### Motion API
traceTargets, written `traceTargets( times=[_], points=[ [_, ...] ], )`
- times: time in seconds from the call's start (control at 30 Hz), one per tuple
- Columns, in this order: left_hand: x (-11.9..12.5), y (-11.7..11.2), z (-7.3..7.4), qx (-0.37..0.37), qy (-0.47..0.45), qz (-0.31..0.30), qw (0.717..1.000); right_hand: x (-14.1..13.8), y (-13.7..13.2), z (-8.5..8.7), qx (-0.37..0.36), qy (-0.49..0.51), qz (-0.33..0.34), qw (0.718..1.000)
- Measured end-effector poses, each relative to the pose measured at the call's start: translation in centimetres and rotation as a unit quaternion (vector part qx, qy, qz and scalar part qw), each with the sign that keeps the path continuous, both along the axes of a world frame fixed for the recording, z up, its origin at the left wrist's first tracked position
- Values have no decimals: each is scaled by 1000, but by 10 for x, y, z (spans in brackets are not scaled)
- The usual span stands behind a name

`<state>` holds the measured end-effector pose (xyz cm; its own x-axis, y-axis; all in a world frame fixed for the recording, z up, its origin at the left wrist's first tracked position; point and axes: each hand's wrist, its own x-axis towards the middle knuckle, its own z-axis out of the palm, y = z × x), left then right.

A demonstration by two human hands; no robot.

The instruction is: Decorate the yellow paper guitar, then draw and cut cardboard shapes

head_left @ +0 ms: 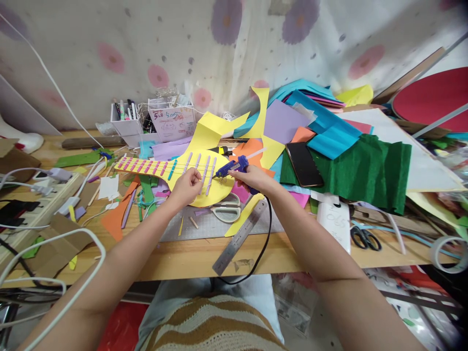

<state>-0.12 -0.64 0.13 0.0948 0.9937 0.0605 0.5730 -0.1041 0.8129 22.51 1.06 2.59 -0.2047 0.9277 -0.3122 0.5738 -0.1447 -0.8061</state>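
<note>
A yellow paper guitar (175,170) with pink and purple strips lies flat on the wooden table (190,253). My left hand (187,187) rests on the guitar's round body with its fingers curled and pressed down, holding it in place. My right hand (252,179) is wrapped round a blue hot glue gun (231,167), whose nozzle points left onto the guitar body near the thin strings. The gun's black cord (268,229) runs down off the table edge.
White-handled scissors (226,210) and a steel ruler (241,237) lie just below the guitar. A black phone (304,165), green felt (369,170) and piled coloured sheets sit to the right. Black scissors (363,237), a tape roll (449,252), a pen box (126,119) and cables on the left.
</note>
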Motion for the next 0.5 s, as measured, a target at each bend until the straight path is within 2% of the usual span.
traceTargets(
  times=[0.13, 0.23, 0.5],
  points=[
    [-3, 2, -1, -1, -2, -9, 1000, 10, -5, 1, -4, 49, -12, 999],
    [-5, 3, 5, 5, 19, -13, 1000, 20, -12, -3, 21, 108, -42, 993],
    [-8, 6, 27, 7, 147, -66, 987, 36, -8, -51, 147, 221, -203, 943]
  ],
)
